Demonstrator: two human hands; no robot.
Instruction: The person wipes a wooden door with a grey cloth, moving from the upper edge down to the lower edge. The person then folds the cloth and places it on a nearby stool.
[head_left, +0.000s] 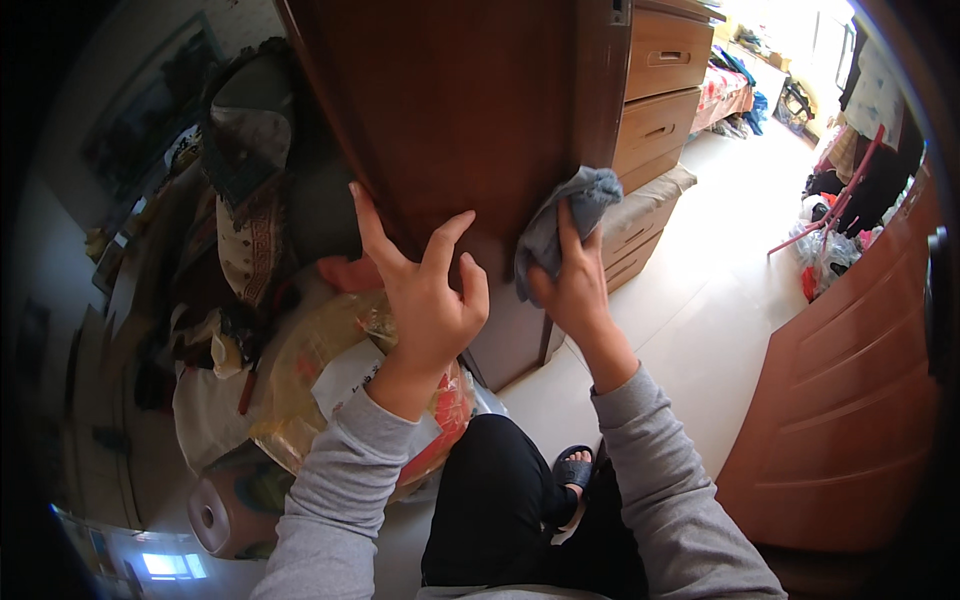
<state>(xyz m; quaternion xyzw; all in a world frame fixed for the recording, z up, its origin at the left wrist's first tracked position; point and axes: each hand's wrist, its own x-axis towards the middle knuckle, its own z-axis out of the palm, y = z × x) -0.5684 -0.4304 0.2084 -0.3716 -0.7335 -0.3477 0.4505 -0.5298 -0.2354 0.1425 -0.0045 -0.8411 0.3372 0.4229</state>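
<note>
My right hand (577, 281) holds a crumpled grey-blue cloth (559, 225) against the right edge of a dark brown wooden panel (465, 105), low on its face. Part of the palm side and some fingertips are hidden behind the cloth. My left hand (431, 292) is raised before the panel's lower left part with its fingers spread and nothing in it. Whether its fingertips touch the wood I cannot tell. Just below the left hand lie a yellowish plastic bag (300, 375) and a white paper (349, 379) bearing writing.
A wooden drawer unit (664, 135) stands behind the panel on the right. A brown door (840, 375) is at the far right, beside the pale tiled floor (690, 292). Plastic bags (829, 259) sit near a pink metal stand (847, 195). A wrapped roll (232, 510) lies lower left.
</note>
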